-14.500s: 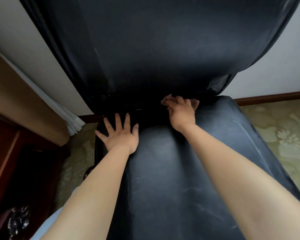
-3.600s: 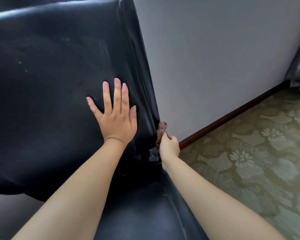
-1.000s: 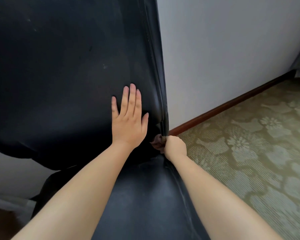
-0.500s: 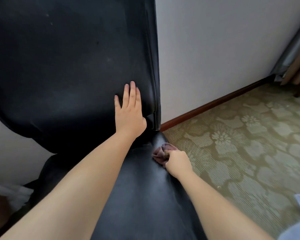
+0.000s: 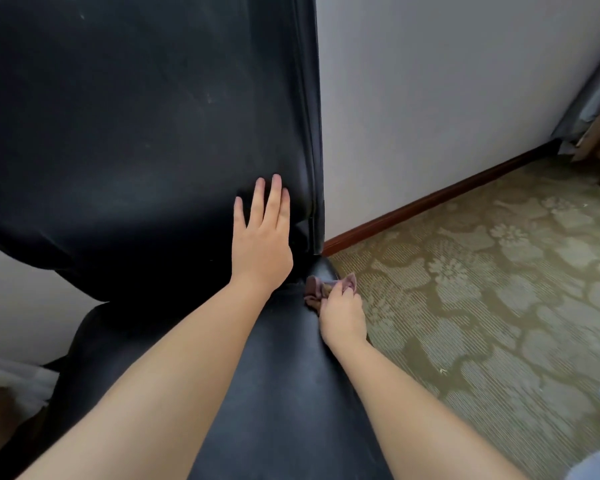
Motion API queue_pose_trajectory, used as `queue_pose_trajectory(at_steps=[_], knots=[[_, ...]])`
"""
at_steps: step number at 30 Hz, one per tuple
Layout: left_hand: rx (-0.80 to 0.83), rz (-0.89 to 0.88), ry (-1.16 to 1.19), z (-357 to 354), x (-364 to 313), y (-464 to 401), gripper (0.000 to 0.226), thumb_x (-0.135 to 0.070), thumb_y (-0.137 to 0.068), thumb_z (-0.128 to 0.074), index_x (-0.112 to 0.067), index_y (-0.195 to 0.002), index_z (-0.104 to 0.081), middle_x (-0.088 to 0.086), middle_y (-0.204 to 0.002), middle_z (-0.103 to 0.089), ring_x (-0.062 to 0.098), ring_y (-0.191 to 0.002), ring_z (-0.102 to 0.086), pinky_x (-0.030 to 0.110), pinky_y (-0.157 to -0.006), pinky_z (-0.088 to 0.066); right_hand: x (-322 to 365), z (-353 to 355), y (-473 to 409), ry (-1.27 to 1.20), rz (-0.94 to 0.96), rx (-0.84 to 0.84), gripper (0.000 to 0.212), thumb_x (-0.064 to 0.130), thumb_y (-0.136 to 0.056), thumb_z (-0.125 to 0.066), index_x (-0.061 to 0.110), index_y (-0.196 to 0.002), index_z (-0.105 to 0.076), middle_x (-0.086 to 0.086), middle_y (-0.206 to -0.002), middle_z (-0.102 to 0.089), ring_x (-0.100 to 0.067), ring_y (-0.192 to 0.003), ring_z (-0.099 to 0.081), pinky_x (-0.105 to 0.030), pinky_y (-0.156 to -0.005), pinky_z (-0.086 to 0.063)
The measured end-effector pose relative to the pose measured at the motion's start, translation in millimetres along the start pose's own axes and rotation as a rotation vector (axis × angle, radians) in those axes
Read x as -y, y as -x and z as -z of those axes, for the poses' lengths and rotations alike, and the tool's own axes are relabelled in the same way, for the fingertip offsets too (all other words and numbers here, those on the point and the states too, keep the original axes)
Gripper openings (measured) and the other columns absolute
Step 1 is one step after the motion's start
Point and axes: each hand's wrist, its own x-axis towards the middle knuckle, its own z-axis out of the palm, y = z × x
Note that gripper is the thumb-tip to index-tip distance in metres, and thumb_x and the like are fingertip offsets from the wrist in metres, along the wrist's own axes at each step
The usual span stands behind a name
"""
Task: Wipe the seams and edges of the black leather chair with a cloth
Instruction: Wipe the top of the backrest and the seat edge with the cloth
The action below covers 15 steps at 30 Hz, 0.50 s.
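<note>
Right grip bunches the small mauve cloth on the black leather chair edge; flat-fingered left grip braces. Loosely bunched, it may skip the seam

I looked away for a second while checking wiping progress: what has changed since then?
The right hand, still gripping the cloth, came down off the backrest's side seam onto the seat's right edge. The left hand stays flat on the backrest.

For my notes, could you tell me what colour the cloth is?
Dusty purple-brown cloth, seen in the head view.
</note>
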Motion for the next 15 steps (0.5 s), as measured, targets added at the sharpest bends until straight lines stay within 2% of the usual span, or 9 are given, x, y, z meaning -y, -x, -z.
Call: queue_pose_trajectory(at_steps=[3,9,12,15], knots=[[-0.067,-0.006,-0.024,-17.5,-3.2,-0.7,0.078,-0.023,-0.081,-0.055,-0.001,-0.149,-0.021,0.017,-0.158,-0.012,0.038,-0.145,-0.013,0.054,-0.113,-0.019,4.6,-6.7,-26.1,0.003,0.06,-0.055,0.049,0.016,-0.1,-0.035,-0.001,-0.145,-0.023,-0.016,-0.141,-0.038,-0.029,-0.122,-0.04,-0.034,-0.097,-0.037],[-0.144,-0.002,-0.065,-40.3,-3.1,-6.4,0.081,-0.022,-0.079,-0.057,-0.001,-0.147,-0.019,0.017,-0.155,-0.009,0.041,-0.142,-0.012,0.054,-0.114,-0.016,18.5,-7.5,-70.8,-0.026,0.141,-0.071,0.036,0.017,-0.098,-0.038,0.001,-0.13,-0.044,-0.015,-0.134,-0.045,-0.032,-0.118,-0.043,-0.038,-0.092,-0.039],[-0.119,-0.011,-0.076,-42.0,-4.5,-5.8,0.082,-0.025,-0.078,-0.055,-0.001,-0.148,-0.019,0.017,-0.155,-0.009,0.041,-0.142,-0.014,0.056,-0.113,-0.017,13.2,-8.6,-71.9,-0.011,0.213,-0.097,0.035,0.019,-0.097,-0.039,0.003,-0.126,-0.048,-0.012,-0.134,-0.047,-0.03,-0.119,-0.044,-0.038,-0.093,-0.039],[-0.045,-0.078,-0.082,-42.1,-6.0,4.7,0.08,-0.025,-0.08,-0.054,-0.002,-0.148,-0.021,0.016,-0.157,-0.013,0.039,-0.143,-0.013,0.056,-0.113,-0.016,5.0,-0.5,-66.2,-0.058,0.192,-0.021,0.034,0.023,-0.096,-0.04,0.002,-0.121,-0.051,-0.017,-0.125,-0.053,-0.034,-0.115,-0.049,-0.04,-0.09,-0.042]])
